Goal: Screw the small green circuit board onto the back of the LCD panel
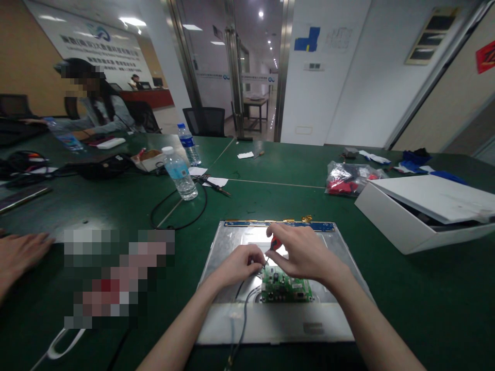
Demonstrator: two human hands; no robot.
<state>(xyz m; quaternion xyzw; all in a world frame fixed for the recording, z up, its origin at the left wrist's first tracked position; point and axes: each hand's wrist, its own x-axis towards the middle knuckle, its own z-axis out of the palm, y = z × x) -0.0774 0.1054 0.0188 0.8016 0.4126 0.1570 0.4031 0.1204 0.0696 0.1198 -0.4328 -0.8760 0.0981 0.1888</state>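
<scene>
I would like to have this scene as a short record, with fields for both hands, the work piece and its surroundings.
Left hand: curled near the circuit board; its grip is unclear
Right hand: holds a red-handled screwdriver, shaft pointing down
Work piece: metal-backed panel, lying flat, with the board on it
Right side: white box, clear bag with red items
Beyond, left: water bottle, upright
Table: green
</scene>
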